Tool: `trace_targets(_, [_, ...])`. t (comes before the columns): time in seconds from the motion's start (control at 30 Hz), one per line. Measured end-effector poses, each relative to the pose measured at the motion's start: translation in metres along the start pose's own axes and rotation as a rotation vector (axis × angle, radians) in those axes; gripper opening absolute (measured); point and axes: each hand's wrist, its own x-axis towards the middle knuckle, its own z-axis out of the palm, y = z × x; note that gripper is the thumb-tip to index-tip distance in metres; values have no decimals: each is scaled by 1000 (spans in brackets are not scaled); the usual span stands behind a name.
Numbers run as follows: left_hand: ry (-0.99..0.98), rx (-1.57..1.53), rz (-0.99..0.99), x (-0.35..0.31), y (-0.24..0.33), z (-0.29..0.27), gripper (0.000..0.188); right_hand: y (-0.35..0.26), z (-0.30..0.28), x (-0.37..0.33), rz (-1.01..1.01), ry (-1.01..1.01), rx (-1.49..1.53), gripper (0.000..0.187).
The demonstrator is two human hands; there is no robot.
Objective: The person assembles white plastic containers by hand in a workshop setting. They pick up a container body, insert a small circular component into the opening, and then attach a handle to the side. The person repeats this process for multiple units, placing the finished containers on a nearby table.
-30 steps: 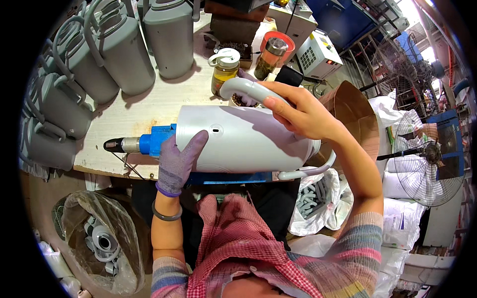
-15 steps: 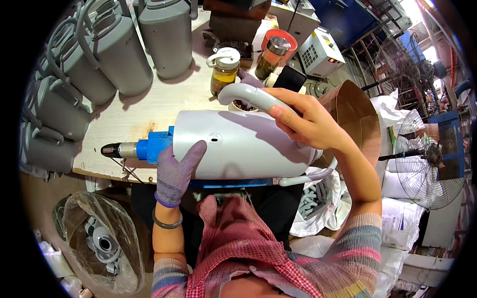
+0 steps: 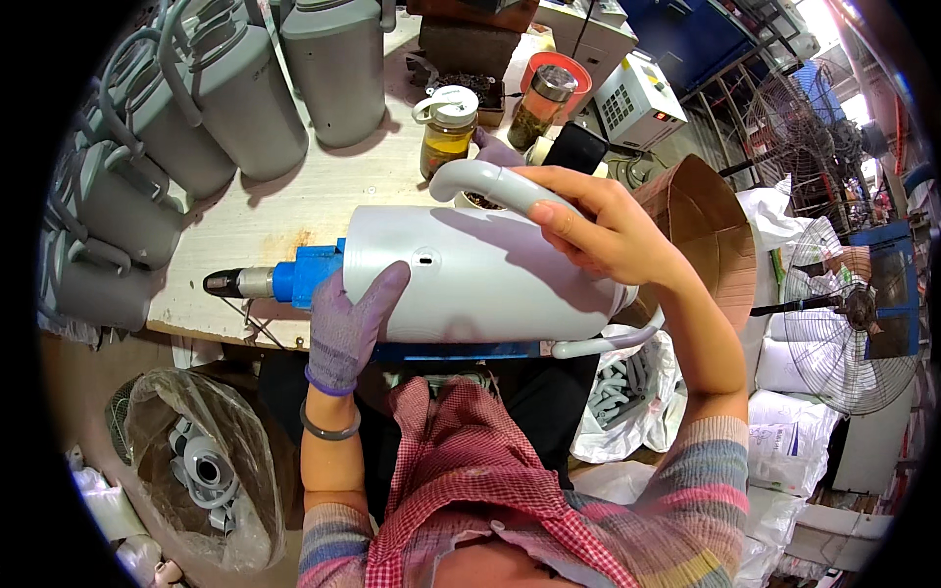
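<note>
A large grey cylindrical jug (image 3: 470,279) lies on its side across the front edge of the table, its base to the left. My left hand (image 3: 355,328), in a light purple glove, grips the base end, thumb flat on the wall near a small dark slot (image 3: 425,262). My bare right hand (image 3: 613,230) is wrapped around the curved grey handle (image 3: 480,178) at the other end. A second grey handle bar (image 3: 608,345) shows below the jug's neck. Beyond the base sticks out a blue tool or fixture (image 3: 312,272) with a metal collar and black end; the jug hides part of it.
Several grey jugs (image 3: 245,108) stand at the table's left. Behind my work are a yellow-liquid jar (image 3: 448,137), a glass tumbler (image 3: 539,108) and a phone (image 3: 576,149). A cardboard box (image 3: 711,220), a bag of grey handles (image 3: 627,392) and a fan (image 3: 843,304) are right; a bag of parts (image 3: 206,480) is lower left.
The whole view has shifted slightly. Both hands keep the same hold on the jug, which lies in nearly the same pose.
</note>
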Motion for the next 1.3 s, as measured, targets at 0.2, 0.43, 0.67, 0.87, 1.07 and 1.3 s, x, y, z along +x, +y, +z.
trace_targets(0.2, [-21,-17,71,1,-5,-3,38,-3,2,3,-44,6,-189,41])
trace_targets(0.43, [278,119,291,-48,8,-25,25,-26,-7,2,-48,60,-554,51])
trace_targets(0.67, [-367,1273,189,2,-87,-12,37,17,-76,-105,26,279,-595,40])
trace_targets(0.87, [-425,1354,208,44,-146,-1,43,51,-85,-181,177,521,-514,37])
trace_targets(1.07, [-39,1107,417,0,-104,4,26,89,-80,-219,247,648,-232,36])
trace_targets(1.3, [-96,607,221,-36,-56,13,15,99,-71,-229,152,627,-293,36])
